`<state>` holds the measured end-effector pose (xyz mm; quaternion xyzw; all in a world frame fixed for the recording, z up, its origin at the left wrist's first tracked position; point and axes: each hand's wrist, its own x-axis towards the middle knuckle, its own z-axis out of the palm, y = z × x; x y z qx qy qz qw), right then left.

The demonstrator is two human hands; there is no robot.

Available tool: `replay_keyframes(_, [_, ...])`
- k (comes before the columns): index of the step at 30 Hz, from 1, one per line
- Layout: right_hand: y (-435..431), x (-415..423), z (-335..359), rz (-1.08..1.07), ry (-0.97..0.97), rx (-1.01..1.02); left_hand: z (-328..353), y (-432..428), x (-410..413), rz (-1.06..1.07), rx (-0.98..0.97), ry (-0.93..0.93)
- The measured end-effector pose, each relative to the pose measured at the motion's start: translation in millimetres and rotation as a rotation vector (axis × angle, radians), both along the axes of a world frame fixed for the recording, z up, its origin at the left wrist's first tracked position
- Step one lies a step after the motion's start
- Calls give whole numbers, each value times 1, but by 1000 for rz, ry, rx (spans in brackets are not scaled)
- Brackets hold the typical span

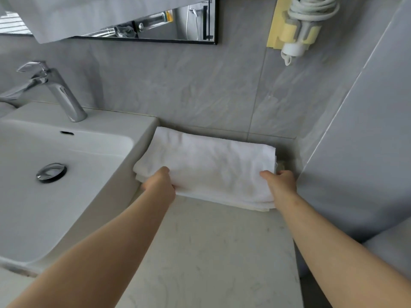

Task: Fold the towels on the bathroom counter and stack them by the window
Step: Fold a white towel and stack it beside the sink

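While the folded towel stack [206, 165] lies on the counter [211, 252] against the back wall [178, 85], long axis left-to-right, we note left hand [159, 185] and right hand [281, 183] curled on opposite ends — equally near, towel between them.

Person's body, head view: the left hand [159, 184] and right hand [281, 183] are showing bare. The left forearm [100, 252] and right forearm [333, 252] are showing bare as well, uncovered from the wrists down to the frame edge. Both forearms are appearing slender and smooth. Only the backs of the hands and the thumbs are showing plainly.
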<state>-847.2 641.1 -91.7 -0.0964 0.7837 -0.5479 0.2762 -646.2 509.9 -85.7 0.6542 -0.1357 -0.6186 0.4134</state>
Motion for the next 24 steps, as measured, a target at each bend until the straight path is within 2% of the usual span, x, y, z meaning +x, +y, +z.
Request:
replay_keyframes(3, [-10,-7,-1,14,29,41,4,-17,5,-2,-50,-20])
replay_keyframes(10, [-24,-12,-3,19,-2,1,26,-48,10,-76,-186,-122])
replay_keyframes(12, [-23,-13,-3,41,2,1,17,-65,11,-96,-183,-66])
replay_keyframes(14, [-23,-13,-1,57,13,-3,21,-71,9,-193,-213,-189])
replay_keyframes(16, [-22,-13,3,60,34,-5,44,-57,8,-30,-241,-53])
replay_keyframes(17, [-21,-12,6,66,45,-6,49,-55,10,-35,-212,-53])
replay_keyframes(21, [-17,-5,23,128,89,-24,61,-54,34,-344,-232,-204])
replay_keyframes(24, [-8,2,37,159,120,-71,72,-41,62,-498,-218,-156])
